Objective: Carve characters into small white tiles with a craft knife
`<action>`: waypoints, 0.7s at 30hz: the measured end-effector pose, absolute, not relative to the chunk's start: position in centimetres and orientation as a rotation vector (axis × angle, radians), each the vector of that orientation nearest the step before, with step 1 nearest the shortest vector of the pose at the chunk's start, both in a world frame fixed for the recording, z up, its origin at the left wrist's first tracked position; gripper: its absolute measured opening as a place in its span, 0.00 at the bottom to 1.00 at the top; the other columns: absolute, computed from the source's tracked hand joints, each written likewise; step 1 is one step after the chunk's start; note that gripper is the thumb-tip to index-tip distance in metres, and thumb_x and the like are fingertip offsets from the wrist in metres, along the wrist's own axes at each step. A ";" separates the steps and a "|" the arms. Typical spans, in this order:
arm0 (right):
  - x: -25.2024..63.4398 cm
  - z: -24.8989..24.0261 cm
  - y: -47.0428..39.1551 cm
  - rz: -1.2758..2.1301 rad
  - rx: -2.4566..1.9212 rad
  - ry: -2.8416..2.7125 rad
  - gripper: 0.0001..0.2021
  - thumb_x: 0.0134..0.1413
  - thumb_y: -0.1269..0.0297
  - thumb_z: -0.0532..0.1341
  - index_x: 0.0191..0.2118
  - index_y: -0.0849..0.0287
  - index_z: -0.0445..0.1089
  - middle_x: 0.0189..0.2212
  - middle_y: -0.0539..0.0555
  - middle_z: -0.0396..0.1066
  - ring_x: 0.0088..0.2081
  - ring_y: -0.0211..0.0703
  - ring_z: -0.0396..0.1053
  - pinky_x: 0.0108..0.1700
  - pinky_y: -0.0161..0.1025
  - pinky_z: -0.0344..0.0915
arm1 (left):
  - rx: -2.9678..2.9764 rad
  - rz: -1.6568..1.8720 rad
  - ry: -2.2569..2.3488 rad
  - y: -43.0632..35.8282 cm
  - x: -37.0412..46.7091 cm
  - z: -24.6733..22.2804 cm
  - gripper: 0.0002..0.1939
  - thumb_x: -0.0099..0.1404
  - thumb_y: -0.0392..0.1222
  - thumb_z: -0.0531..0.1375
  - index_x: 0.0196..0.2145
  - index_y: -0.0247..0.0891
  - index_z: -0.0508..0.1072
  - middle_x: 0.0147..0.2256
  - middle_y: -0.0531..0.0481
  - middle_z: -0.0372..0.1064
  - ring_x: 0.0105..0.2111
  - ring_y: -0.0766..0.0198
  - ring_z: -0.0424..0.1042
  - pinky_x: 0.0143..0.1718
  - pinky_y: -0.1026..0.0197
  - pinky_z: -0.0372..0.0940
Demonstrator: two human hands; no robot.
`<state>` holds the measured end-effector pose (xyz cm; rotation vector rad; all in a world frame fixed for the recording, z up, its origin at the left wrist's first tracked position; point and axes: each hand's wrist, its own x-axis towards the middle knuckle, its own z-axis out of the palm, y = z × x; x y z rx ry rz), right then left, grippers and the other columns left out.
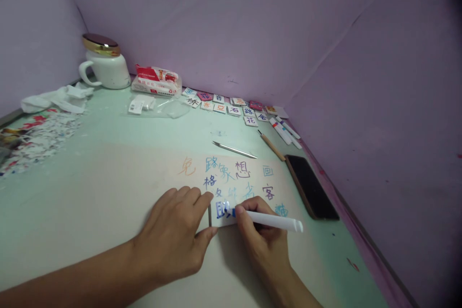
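My right hand (265, 238) grips a white marker pen (277, 221) with a blue collar, its tip on the face of a small white tile (223, 222). A blue Chinese character stands on that face. Thumb and forefinger of my left hand (176, 233) hold the tile by its left edge. The other left fingers are curled. Beyond the tile, several handwritten characters in orange, blue and purple mark the tabletop (137, 183). My right fingers hide the tile's right side.
A craft knife (234, 149), a wooden-handled tool (272, 147) and a phone (312, 187) lie beyond and right. Farther back are lettered tiles (234, 110), more markers (280, 132), a red-white package (157, 81) and a lidded mug (108, 70). Shavings (46, 139) cover the left edge.
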<state>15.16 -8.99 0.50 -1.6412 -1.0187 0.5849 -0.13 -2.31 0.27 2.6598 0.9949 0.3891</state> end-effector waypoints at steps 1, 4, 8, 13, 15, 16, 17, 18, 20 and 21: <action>15.2 0.5 -9.0 0.589 -1.644 -1.018 0.11 0.51 0.59 0.59 0.22 0.57 0.65 0.14 0.44 0.57 0.18 0.33 0.52 0.20 0.32 0.49 | 2.660 0.389 0.995 -2.3 -0.1 0.3 0.15 0.61 0.42 0.55 0.46 0.38 0.65 0.34 0.46 0.65 0.34 0.54 0.64 0.36 0.52 0.59; 15.2 0.4 -9.0 0.601 -1.657 -1.003 0.11 0.51 0.59 0.59 0.22 0.57 0.65 0.14 0.43 0.56 0.18 0.33 0.52 0.20 0.33 0.48 | 2.656 0.391 0.997 -2.3 -0.1 0.3 0.16 0.61 0.42 0.55 0.47 0.38 0.65 0.34 0.46 0.65 0.34 0.54 0.64 0.36 0.52 0.59; 15.0 0.5 -8.9 0.609 -1.642 -0.989 0.11 0.50 0.58 0.60 0.22 0.57 0.64 0.15 0.44 0.57 0.19 0.33 0.52 0.21 0.33 0.49 | 2.644 0.388 0.997 -2.3 -0.1 0.5 0.16 0.61 0.41 0.55 0.46 0.37 0.66 0.34 0.46 0.65 0.34 0.54 0.64 0.36 0.50 0.59; 15.2 0.3 -9.2 0.538 -1.639 -0.890 0.11 0.49 0.58 0.61 0.22 0.57 0.66 0.15 0.44 0.57 0.19 0.34 0.53 0.21 0.34 0.50 | 2.640 0.385 0.995 -2.4 -0.1 0.5 0.16 0.61 0.42 0.55 0.47 0.36 0.66 0.34 0.45 0.65 0.34 0.53 0.64 0.36 0.50 0.60; 15.8 0.1 -9.3 0.489 -1.615 -0.813 0.11 0.50 0.58 0.61 0.24 0.58 0.67 0.15 0.44 0.57 0.19 0.34 0.54 0.21 0.34 0.50 | 2.637 0.385 0.997 -2.4 -0.1 0.4 0.16 0.61 0.42 0.54 0.47 0.36 0.66 0.34 0.45 0.65 0.34 0.53 0.64 0.36 0.49 0.60; 16.1 -0.1 -9.3 0.489 -1.587 -0.775 0.11 0.50 0.57 0.62 0.24 0.58 0.67 0.15 0.44 0.57 0.18 0.34 0.54 0.21 0.34 0.50 | 2.635 0.385 0.998 -2.4 -0.1 0.4 0.16 0.61 0.42 0.54 0.47 0.36 0.67 0.35 0.45 0.65 0.35 0.53 0.64 0.36 0.49 0.61; 16.5 -0.2 -9.2 0.513 -1.549 -0.739 0.11 0.50 0.57 0.62 0.25 0.58 0.66 0.15 0.44 0.56 0.18 0.34 0.54 0.20 0.34 0.50 | 2.633 0.385 1.000 -2.4 -0.1 0.4 0.16 0.61 0.42 0.54 0.46 0.36 0.67 0.35 0.45 0.66 0.35 0.53 0.64 0.37 0.49 0.61; 16.8 -0.3 -9.1 0.553 -1.508 -0.703 0.11 0.51 0.57 0.62 0.25 0.58 0.66 0.14 0.44 0.56 0.18 0.34 0.54 0.20 0.34 0.50 | 2.631 0.383 1.003 -2.4 -0.1 0.5 0.16 0.61 0.41 0.54 0.46 0.36 0.67 0.35 0.45 0.66 0.35 0.53 0.64 0.37 0.49 0.61; 17.3 -0.3 -8.9 0.654 -1.432 -0.627 0.11 0.52 0.57 0.63 0.26 0.58 0.65 0.14 0.43 0.55 0.17 0.34 0.53 0.20 0.33 0.50 | 2.626 0.371 1.002 -2.4 -0.1 0.6 0.16 0.61 0.41 0.54 0.46 0.36 0.67 0.35 0.44 0.66 0.35 0.53 0.64 0.37 0.49 0.61; 17.4 -0.3 -8.7 0.698 -1.407 -0.588 0.11 0.52 0.58 0.63 0.26 0.58 0.65 0.13 0.42 0.55 0.17 0.33 0.52 0.20 0.33 0.50 | 2.623 0.365 1.002 -2.4 -0.1 0.6 0.16 0.61 0.40 0.54 0.46 0.36 0.67 0.36 0.44 0.66 0.35 0.53 0.64 0.37 0.49 0.61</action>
